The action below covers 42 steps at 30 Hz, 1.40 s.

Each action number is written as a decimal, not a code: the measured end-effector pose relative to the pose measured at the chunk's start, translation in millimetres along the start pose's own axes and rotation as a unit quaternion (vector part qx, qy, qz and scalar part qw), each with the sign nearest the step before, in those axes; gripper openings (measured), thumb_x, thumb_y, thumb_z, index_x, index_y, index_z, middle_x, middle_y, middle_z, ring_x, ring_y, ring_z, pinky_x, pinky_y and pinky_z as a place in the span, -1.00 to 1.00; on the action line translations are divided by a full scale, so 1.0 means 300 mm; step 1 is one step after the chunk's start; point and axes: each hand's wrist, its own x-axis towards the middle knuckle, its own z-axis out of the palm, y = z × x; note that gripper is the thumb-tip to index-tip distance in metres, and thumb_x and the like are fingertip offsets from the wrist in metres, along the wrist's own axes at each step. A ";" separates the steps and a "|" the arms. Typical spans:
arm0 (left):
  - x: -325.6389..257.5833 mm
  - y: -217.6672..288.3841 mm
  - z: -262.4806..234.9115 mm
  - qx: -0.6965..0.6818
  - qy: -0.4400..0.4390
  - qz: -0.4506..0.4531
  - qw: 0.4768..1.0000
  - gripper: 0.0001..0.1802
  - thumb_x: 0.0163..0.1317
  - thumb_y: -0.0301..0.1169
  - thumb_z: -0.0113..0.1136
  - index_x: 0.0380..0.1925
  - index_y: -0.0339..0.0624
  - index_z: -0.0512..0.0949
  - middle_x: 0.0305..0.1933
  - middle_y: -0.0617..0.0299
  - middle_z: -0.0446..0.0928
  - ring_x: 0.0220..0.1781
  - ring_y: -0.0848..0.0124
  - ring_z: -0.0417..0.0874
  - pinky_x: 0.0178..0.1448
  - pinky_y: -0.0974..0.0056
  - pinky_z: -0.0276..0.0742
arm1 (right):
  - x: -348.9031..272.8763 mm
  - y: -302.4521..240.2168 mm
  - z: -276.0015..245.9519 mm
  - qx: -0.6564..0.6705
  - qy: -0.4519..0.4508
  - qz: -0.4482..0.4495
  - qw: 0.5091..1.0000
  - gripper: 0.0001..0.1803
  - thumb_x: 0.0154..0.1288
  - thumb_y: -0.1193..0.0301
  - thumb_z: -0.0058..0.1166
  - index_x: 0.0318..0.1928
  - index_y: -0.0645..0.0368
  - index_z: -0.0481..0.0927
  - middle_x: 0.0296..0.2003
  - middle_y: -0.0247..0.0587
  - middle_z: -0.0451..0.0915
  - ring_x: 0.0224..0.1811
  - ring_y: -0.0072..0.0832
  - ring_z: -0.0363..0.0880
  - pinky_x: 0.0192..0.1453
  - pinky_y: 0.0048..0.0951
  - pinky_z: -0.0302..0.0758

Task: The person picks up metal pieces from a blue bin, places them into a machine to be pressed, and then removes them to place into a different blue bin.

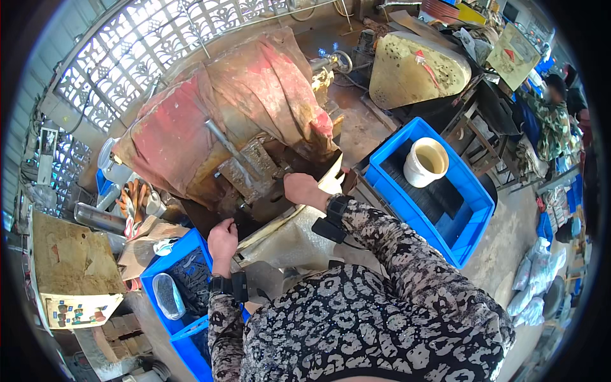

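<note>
A grimy machine stands in front of me, its top draped with a stained red cloth [254, 76]. A metal block [247, 170] with a rod-shaped handle [223, 140] sits in its dark opening. My right hand [302, 190] is closed at the right of this block, over the opening's near side. My left hand [223, 245] has its fingers drawn together at the near left edge of the opening. Whatever either hand pinches is too small or hidden to name. Clear plastic sheeting [293, 239] lies between my body and the machine, below my right wrist.
At right, a blue crate [468, 245] holds dark strips and a white bucket [425, 163]. Another blue crate [153, 270] with dark small pieces and a clear scoop-like container [168, 296] stands at left. Beyond it is a control box [79, 309] with buttons. Another person [550, 121] is far right.
</note>
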 end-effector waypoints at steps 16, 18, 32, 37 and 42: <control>-0.018 -0.044 0.024 -0.066 0.092 0.046 0.992 -0.78 0.22 -0.37 0.16 -0.17 -0.13 0.68 -0.23 0.00 0.67 -0.21 0.09 0.71 -0.08 0.11 0.63 | 0.129 0.116 0.112 -0.095 0.019 -0.108 0.989 -0.73 0.33 0.27 0.02 -0.18 0.25 0.54 -0.27 0.29 0.61 -0.12 0.15 0.60 -0.01 0.06 0.52; -0.030 -0.054 0.007 -0.269 0.080 -0.036 0.959 -0.78 0.28 -0.45 0.14 -0.11 -0.20 0.66 -0.25 0.07 0.70 -0.28 0.29 0.73 -0.16 0.25 0.64 | 0.133 0.135 0.110 -0.102 0.044 -0.130 0.985 -0.71 0.32 0.26 0.04 -0.18 0.26 0.54 -0.29 0.26 0.63 -0.14 0.14 0.61 -0.06 0.06 0.53; -0.489 -0.766 -0.096 -0.398 0.158 -0.463 0.776 -0.82 0.24 -0.46 0.20 -0.21 -0.26 0.69 -0.39 0.19 0.69 -0.45 0.46 0.69 -0.39 0.41 0.58 | 0.156 0.175 0.052 -0.120 0.101 -0.171 0.973 -0.65 0.38 0.24 -0.01 -0.17 0.35 0.51 -0.28 0.35 0.59 -0.13 0.25 0.54 -0.08 0.10 0.45; -0.456 -0.834 0.100 -0.419 0.131 -0.482 0.758 -0.80 0.20 -0.40 0.18 -0.26 -0.26 0.70 -0.33 0.08 0.71 -0.39 0.32 0.74 -0.29 0.27 0.64 | 0.137 0.246 0.023 -0.118 0.114 -0.140 0.976 -0.61 0.38 0.24 -0.01 -0.06 0.38 0.51 -0.26 0.38 0.58 -0.12 0.26 0.54 -0.06 0.10 0.45; -0.328 -0.840 0.216 -0.229 0.069 -0.465 0.853 -0.60 0.15 -0.14 0.19 -0.25 -0.29 0.69 -0.15 -0.09 0.68 -0.11 0.05 0.71 0.01 0.09 0.62 | 0.102 0.251 0.001 -0.120 0.120 -0.130 0.977 -0.60 0.39 0.24 -0.01 -0.05 0.40 0.50 -0.27 0.39 0.58 -0.13 0.27 0.54 -0.07 0.10 0.46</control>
